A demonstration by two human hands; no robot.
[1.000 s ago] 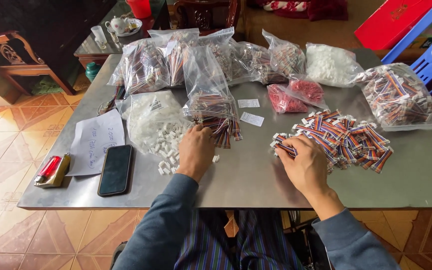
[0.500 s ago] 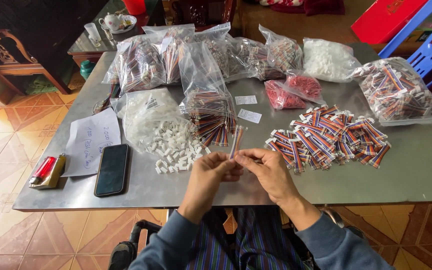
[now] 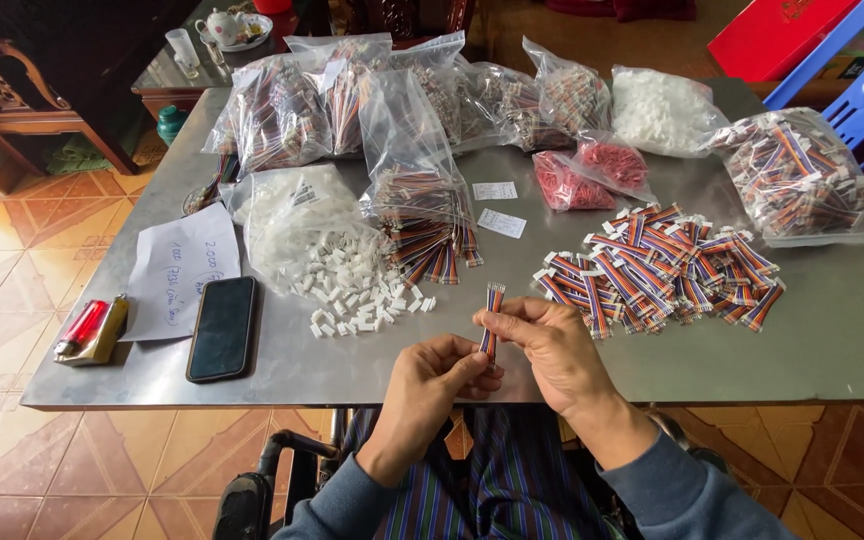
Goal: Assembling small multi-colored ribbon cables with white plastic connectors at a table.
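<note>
Both forearms raised from the lap, wrists bent inward, meeting over the near table edge (image 3: 252,385). Left hand (image 3: 432,375) and right hand (image 3: 542,345) pinching one striped ribbon cable (image 3: 492,318), upright between fingertips. White connectors (image 3: 362,295) just beyond left; finished cables (image 3: 662,265) beyond right.

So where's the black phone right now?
The black phone lies face up on the left side of the metal table near its front edge, between the sheet of paper and the pile of small white connectors.
</note>
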